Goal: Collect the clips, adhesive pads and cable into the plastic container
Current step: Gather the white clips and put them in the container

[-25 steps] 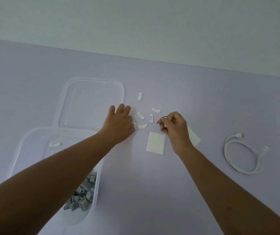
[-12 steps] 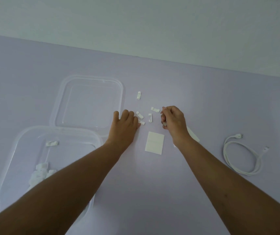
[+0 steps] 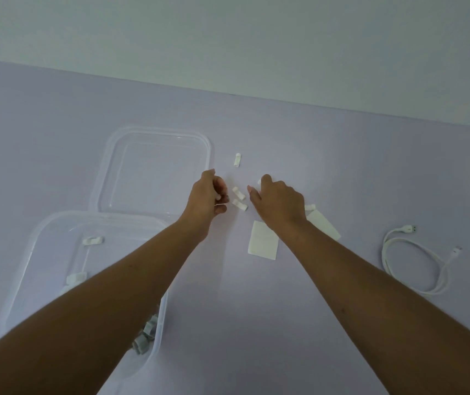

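A pale lilac table surface fills the lower part of the view, its far edge running slightly downhill from left to right. Behind it rises a plain wall, off-white with a faint grey-green cast, bare and uniform. Lighting is soft and even; diffuse shadows fall on the tabletop, which is brightest near its centre

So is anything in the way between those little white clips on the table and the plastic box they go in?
Nothing solid blocks it. The two clips lie on the table between both hands; the open plastic container sits near-left, its lid off, lying beyond it. Only the person's left forearm crosses over the container.
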Motion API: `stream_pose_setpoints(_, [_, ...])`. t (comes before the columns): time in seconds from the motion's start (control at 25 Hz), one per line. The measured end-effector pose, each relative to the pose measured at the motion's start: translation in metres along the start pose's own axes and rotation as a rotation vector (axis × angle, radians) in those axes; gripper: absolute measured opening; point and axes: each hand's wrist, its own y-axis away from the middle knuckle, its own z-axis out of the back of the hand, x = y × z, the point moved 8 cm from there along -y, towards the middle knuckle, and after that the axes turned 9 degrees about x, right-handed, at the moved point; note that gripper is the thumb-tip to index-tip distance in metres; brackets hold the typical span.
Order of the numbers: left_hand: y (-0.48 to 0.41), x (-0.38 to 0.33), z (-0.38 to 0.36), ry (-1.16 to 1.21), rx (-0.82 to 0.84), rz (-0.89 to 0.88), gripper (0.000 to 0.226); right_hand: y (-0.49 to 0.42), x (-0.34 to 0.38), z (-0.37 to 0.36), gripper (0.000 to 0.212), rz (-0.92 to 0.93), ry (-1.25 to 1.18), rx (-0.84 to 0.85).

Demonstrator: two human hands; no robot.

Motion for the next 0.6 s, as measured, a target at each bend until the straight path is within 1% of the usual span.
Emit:
stream_pose_setpoints(0.04, [-0.003,-0.002,0.004,-0.119,-0.03,-0.023,0.038,0.001,0.004,-0.004,0.037,0.035,0.073,-0.004])
stream_pose_setpoints(0.12, [-0.003,-0.011,0.006,-0.491,-0.066,-0.128,0.036,0.004,0.008,-0.013,0.033,0.115,0.189,-0.018])
stream_pose_setpoints(0.16, [-0.003,-0.015,0.001,-0.674,-0.065,-0.206,0.036,0.004,0.006,-0.015,0.032,0.129,0.184,-0.019])
stream_pose_setpoints(0.2, [-0.002,-0.017,-0.005,-0.86,-0.061,-0.275,0.036,0.004,-0.002,-0.016,0.031,0.106,0.068,-0.016])
stream_pose_setpoints(0.24, [-0.001,-0.019,-0.013,-1.045,-0.062,-0.325,0.037,0.004,-0.014,-0.016,0.028,0.051,-0.195,0.006])
stream_pose_setpoints(0.32, [-0.001,-0.013,-0.025,-1.378,-0.1,-0.329,0.047,0.006,-0.038,-0.025,0.026,-0.106,-1.046,0.07])
stream_pose_setpoints(0.36, [-0.003,-0.009,-0.028,-1.493,-0.133,-0.311,0.053,0.011,-0.045,-0.029,0.024,-0.18,-1.436,0.082])
stream_pose_setpoints(0.4, [-0.003,-0.008,-0.031,-1.575,-0.166,-0.305,0.058,0.017,-0.047,-0.03,0.025,-0.209,-1.719,0.097])
stream_pose_setpoints(0.48, [-0.004,-0.004,-0.037,-1.698,-0.214,-0.316,0.062,0.023,-0.045,-0.025,0.033,-0.182,-2.051,0.127])
stream_pose_setpoints(0.52, [-0.007,-0.001,-0.04,-1.758,-0.224,-0.318,0.061,0.023,-0.045,-0.021,0.036,-0.166,-2.139,0.142])
stream_pose_setpoints(0.56, [-0.009,0.004,-0.042,-1.83,-0.223,-0.325,0.059,0.022,-0.044,-0.019,0.036,-0.169,-2.166,0.165])
stream_pose_setpoints(0.6, [-0.009,0.009,-0.044,-1.919,-0.211,-0.329,0.056,0.02,-0.045,-0.018,0.034,-0.19,-2.121,0.187])
